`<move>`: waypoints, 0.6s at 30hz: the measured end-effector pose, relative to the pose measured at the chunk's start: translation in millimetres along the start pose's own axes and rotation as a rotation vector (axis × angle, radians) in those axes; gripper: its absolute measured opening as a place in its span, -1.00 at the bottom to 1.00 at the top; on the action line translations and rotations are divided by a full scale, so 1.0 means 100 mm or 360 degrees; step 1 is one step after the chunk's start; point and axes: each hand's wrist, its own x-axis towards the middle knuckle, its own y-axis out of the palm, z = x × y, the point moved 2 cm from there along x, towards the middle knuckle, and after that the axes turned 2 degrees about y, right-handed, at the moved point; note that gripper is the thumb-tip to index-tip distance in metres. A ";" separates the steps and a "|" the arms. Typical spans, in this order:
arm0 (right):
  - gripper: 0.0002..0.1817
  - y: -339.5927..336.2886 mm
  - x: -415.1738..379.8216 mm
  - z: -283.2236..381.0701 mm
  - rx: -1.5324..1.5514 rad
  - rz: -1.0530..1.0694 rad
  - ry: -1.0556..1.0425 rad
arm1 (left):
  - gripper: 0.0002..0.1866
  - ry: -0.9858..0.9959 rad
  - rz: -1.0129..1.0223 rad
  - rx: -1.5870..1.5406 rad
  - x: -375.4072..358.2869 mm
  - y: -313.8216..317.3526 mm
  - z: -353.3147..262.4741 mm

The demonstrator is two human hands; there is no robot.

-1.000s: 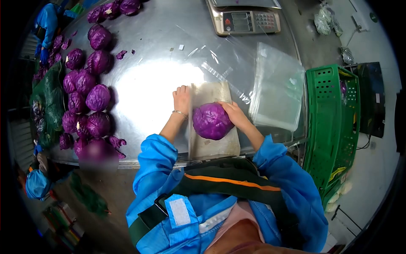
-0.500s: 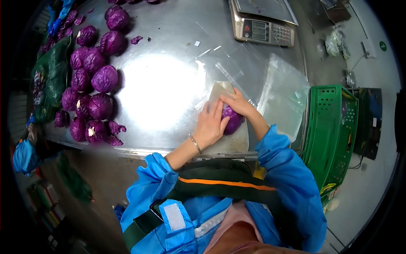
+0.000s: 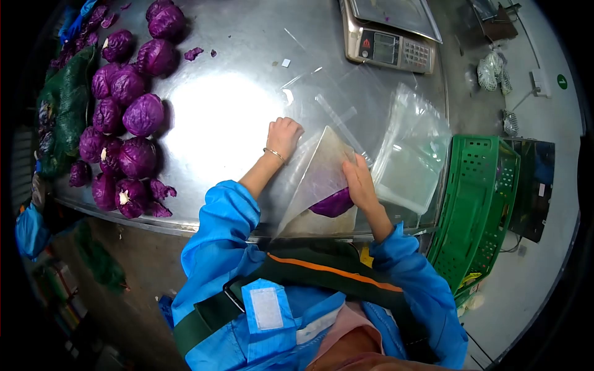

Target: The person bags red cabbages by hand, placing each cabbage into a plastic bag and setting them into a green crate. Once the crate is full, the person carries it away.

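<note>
A purple cabbage (image 3: 334,203) lies near the table's front edge, partly covered by a pale translucent sheet (image 3: 323,162) that stands up in a slanted fold. At the right side of the sheet and cabbage, my right hand (image 3: 359,179) presses with its fingers bent round the sheet's edge. My left hand (image 3: 284,136), with a bracelet at the wrist, is apart from the cabbage, over the metal table to the left of the sheet. Its fingers are curled together; whether they hold a thin edge of film is too small to tell.
Many purple cabbages (image 3: 143,115) and loose leaves lie along the left. A scale (image 3: 390,49) stands at the back right. Clear plastic bags (image 3: 411,151) lie right of my right hand, beside a green crate (image 3: 464,213). Green netting (image 3: 65,111) is at far left.
My left hand has moved off the cabbage, up and to the left. The sheet now rises over the cabbage and hides more of it. My right hand has shifted slightly down along its right side.
</note>
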 end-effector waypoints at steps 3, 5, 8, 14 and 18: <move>-0.60 0.06 -0.06 0.08 -0.0029 -0.0052 0.0045 | -0.91 0.0064 -0.0027 -0.0004 -0.06 0.01 -0.03; -0.60 0.11 -0.09 0.05 -0.0044 -0.0067 0.0011 | -0.91 0.0017 -0.0169 0.0092 -0.05 -0.05 -0.11; -0.60 0.14 -0.14 0.06 -0.0034 -0.0059 -0.0026 | -0.90 -0.0090 -0.0116 0.0098 -0.06 -0.03 -0.04; -0.60 0.17 -0.20 0.07 0.0126 -0.0085 0.0109 | -0.88 0.0098 -0.0068 -0.0022 -0.13 -0.03 -0.02; -0.60 0.18 -0.18 0.10 0.0086 -0.0066 0.0030 | -0.90 0.0089 -0.0186 0.0063 -0.05 -0.10 -0.10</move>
